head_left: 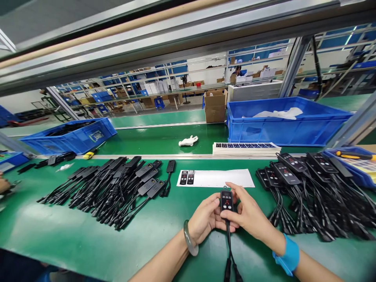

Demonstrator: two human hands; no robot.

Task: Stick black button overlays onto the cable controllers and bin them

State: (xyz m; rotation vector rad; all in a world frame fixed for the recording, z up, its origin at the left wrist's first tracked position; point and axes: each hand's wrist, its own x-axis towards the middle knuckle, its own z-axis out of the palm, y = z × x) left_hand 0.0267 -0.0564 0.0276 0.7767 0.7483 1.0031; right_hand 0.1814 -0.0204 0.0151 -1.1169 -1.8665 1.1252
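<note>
Between my two hands is a small black controller [226,199] with red marks and light buttons on its face, its cables hanging down toward me. My left hand [207,219], with a bangle at the wrist, grips it from the left and below. My right hand [249,213], wearing a blue wristband, has its thumb on the lower face and fingers at the upper right edge. Just beyond lies a white label sheet [220,178] with two black labels at its left end. One controller [170,166] lies face down left of the sheet.
A pile of controllers [117,184] lies left, and another pile [311,188] right. Behind are a stack of label sheets [246,149], a white glove [188,141], a large blue bin [282,125] and a left blue bin [73,137]. Someone's hand [4,184] shows at far left.
</note>
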